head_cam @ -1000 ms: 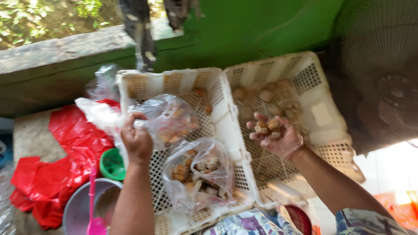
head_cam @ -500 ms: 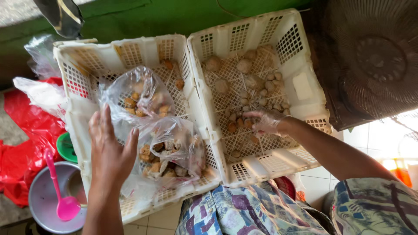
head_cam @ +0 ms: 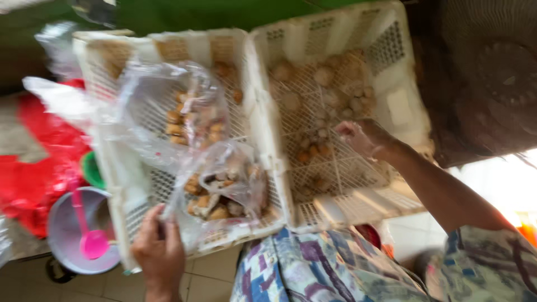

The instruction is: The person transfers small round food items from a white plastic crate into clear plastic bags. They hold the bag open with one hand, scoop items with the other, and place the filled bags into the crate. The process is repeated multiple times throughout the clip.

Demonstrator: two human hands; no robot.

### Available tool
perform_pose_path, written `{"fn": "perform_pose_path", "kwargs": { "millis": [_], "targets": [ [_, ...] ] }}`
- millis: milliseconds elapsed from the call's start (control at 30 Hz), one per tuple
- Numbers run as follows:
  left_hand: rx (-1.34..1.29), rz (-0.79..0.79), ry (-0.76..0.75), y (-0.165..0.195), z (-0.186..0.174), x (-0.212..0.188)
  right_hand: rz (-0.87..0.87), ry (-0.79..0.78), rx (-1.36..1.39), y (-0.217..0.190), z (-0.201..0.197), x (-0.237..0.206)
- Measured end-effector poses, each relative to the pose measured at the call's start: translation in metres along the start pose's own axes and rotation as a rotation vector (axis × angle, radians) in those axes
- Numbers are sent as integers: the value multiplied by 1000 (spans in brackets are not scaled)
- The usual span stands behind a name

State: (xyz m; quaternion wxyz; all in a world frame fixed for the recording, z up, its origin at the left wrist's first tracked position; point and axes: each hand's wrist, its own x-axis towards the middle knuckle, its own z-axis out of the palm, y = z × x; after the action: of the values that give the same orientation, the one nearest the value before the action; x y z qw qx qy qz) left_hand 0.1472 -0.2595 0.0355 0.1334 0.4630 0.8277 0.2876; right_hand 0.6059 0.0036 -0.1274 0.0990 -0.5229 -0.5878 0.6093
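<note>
Two white slotted plastic crates stand side by side. The left crate (head_cam: 263, 134) holds two clear plastic bags of brown lumps, an upper bag (head_cam: 184, 112) and a lower bag (head_cam: 224, 187). My left hand (head_cam: 159, 249) is at the crate's near edge, its fingers closed on the plastic of the lower bag. The right crate (head_cam: 397, 106) has several loose brown and pale lumps (head_cam: 330, 89) on its floor. Above that floor my right hand (head_cam: 363, 137) hovers with curled fingers. Motion blur hides whether it holds anything.
Red plastic sheeting (head_cam: 39, 162) lies left of the crates, beside a green cup (head_cam: 92, 170) and a grey bowl (head_cam: 75, 232) with a pink spoon (head_cam: 89, 240). A dark round fan grille (head_cam: 492, 78) is at the right. A green wall (head_cam: 184, 14) is behind.
My left hand dropped from above the bags to the crate's near edge and closed on the plastic. My right hand stayed low inside the right crate. The view tilted further down.
</note>
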Motion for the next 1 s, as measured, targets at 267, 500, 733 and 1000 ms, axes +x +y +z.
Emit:
{"fn": "perform_pose_path", "kwargs": {
  "millis": [267,500,733,1000],
  "targets": [
    [-208,170,123,-9,-10,10,-1027,599,-702,-213,77,71],
    [-182,147,140,-17,-17,32,-393,-19,-1308,-316,180,218],
    [-192,185,158,-34,-40,45,-222,-122,-1384,-330,228,274],
    [-191,196,141,-40,-55,44,-242,-262,-1427,-292,252,255]
  ]
}}
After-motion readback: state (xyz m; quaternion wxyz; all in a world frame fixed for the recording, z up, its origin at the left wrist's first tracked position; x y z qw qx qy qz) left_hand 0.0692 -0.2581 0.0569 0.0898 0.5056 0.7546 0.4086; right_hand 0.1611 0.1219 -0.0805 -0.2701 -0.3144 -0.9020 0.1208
